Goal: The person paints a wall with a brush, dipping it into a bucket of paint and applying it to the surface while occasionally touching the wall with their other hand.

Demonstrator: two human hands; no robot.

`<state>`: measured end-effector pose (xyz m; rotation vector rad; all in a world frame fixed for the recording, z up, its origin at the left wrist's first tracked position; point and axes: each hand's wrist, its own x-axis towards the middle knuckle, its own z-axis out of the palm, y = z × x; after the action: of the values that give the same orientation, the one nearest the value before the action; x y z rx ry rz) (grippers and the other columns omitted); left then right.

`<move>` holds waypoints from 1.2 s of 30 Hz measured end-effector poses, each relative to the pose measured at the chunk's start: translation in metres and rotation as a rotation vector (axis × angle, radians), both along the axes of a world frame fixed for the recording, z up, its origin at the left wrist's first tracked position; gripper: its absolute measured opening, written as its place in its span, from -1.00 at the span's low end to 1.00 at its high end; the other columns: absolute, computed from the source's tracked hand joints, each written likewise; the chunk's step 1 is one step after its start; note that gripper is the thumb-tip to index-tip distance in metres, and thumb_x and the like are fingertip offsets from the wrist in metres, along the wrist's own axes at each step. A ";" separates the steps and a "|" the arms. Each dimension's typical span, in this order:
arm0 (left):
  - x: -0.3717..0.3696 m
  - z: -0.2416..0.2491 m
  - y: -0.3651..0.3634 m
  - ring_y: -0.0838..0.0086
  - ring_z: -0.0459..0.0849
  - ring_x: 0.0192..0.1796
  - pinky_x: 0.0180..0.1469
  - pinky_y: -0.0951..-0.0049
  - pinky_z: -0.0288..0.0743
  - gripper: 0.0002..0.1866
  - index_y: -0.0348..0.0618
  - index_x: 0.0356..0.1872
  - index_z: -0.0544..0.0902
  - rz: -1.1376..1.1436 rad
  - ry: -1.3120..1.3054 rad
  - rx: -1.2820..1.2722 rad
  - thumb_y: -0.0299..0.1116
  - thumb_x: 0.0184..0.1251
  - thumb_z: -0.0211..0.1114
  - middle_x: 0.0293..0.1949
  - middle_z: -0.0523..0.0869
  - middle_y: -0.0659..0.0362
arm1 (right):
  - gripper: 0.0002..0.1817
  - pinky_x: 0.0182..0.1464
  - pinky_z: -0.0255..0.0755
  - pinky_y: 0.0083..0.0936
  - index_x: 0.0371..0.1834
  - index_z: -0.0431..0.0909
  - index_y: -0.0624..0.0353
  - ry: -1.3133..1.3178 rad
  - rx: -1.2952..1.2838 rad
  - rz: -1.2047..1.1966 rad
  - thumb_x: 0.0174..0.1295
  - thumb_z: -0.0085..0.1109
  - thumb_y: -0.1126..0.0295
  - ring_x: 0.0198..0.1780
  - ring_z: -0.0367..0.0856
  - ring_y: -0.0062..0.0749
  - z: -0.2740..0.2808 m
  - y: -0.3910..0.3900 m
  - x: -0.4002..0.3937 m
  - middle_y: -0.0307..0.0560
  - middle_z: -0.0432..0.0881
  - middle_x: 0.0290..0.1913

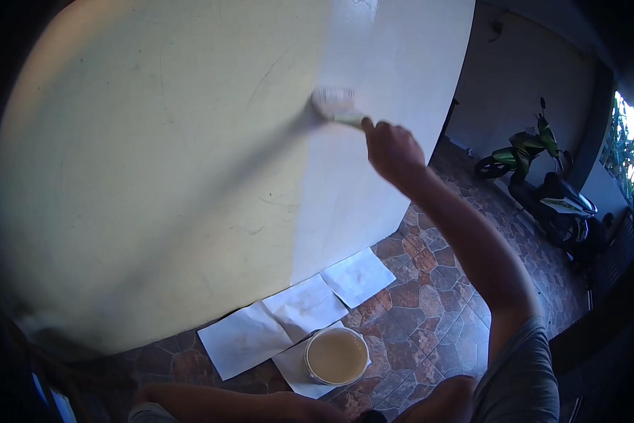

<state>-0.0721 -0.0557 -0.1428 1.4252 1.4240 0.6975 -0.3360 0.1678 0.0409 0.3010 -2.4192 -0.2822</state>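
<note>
My right hand is closed around the handle of a wide paintbrush. The bristles press on the wall, right at the line between the yellowish surface on the left and a white painted band on the right. A long shadow of the arm and brush falls down and left across the yellowish part. Below, a round white bucket holds cream-coloured liquid and stands partly on white paper. My left hand is out of the picture.
White paper sheets lie along the foot of the wall on the stone-patterned tile floor. A green and black motorbike and a dark scooter are parked at the right. My bare limbs cross the bottom edge near the bucket.
</note>
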 end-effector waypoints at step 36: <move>-0.008 0.017 -0.008 0.20 0.52 0.45 0.53 0.12 0.27 -0.49 -0.18 0.33 0.63 0.075 -0.209 -0.029 -0.16 0.44 0.34 0.35 0.62 -0.01 | -0.79 -0.12 0.69 -0.03 -0.10 0.73 0.13 0.282 -0.092 0.013 0.35 0.10 0.44 -0.24 0.81 0.03 0.099 0.060 -0.030 0.11 0.77 -0.31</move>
<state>-0.0800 -0.0632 -0.1262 1.2428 1.3239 0.8448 -0.3662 0.2277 0.1395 0.2188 -2.1444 -0.1924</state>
